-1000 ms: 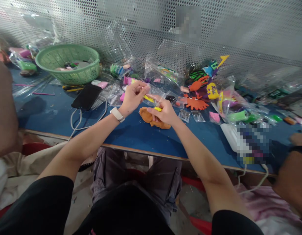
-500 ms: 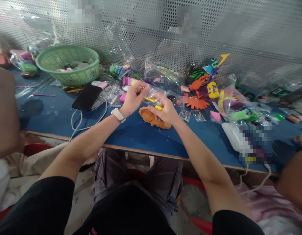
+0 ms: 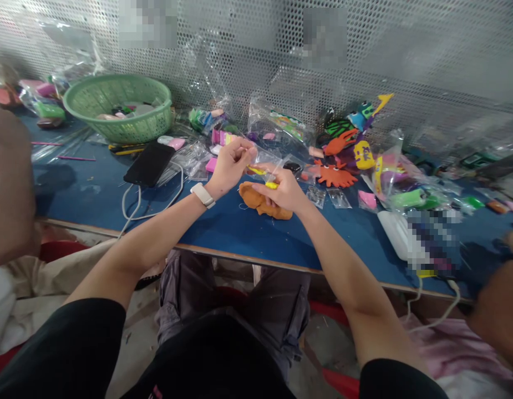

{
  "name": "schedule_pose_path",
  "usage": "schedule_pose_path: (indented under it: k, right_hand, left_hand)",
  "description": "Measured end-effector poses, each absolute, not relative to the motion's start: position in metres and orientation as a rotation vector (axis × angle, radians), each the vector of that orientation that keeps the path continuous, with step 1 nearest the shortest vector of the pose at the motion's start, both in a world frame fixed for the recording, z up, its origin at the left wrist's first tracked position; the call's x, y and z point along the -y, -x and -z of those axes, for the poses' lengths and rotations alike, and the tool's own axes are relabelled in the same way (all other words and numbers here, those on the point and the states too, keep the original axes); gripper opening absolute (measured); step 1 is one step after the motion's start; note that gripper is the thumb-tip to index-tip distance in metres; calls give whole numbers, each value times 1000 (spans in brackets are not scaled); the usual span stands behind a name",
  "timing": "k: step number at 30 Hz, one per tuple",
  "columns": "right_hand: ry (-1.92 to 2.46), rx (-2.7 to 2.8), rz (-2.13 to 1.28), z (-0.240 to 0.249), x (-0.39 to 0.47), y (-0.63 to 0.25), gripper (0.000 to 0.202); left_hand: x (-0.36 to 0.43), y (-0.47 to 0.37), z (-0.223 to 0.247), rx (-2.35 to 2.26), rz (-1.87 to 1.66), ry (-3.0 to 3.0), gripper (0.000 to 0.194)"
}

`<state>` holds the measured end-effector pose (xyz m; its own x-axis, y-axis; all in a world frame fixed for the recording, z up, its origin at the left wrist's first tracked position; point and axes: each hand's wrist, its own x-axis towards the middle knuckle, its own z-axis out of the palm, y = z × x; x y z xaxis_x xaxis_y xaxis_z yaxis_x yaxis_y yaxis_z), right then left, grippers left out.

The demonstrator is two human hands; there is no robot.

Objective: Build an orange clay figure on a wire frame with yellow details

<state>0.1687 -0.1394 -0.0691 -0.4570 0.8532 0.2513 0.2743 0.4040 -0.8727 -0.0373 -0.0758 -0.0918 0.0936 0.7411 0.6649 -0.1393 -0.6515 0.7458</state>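
Near the middle of the blue table, my left hand (image 3: 232, 163) is closed in a pinch at a clear plastic bag (image 3: 268, 157); its fingertips touch the bag's left side. My right hand (image 3: 284, 187) is closed around a yellow clay piece (image 3: 272, 185), just right of my left hand. Another bit of yellow (image 3: 256, 170) shows between the two hands. Below them lies a flat orange-brown clay shape (image 3: 252, 197), partly covered by my right fingers. A thin wire loop shows at its left edge.
A green basket (image 3: 118, 130) stands back left, with a black phone (image 3: 150, 164) and white cable before it. Orange crab figure (image 3: 335, 174), yellow clay figure (image 3: 363, 154) and small bags lie right. A white device (image 3: 392, 234) is near the right front edge. People sit at both sides.
The camera view has shifted slightly. Both hands keep nearly the same pose over the orange-brown shape.
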Motion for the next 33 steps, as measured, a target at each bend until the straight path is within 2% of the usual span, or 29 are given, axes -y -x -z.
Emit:
schedule_pose_path:
  k: [8,13,25,30,33]
  right_hand:
    - [933,1928,-1019,68,141,-164,58]
    - [930,1946,-1038,65,142,-164,58]
    - [955,1920,-993,63,137,-174,45]
    - [927,1923,-950,62,134,-180,46]
    - [927,1846,-893,62,131,-182,54]
  left_hand:
    - [81,41,86,-575,-1607,-1732,67]
    - [76,44,86,-574,-1653,-1755,60]
    - [66,48,89,-631,-1677,-1716,65]
    - [60,51,90,-635,-1721,-1680,65]
    - [55,54,92,-640,-1737,-1646,65]
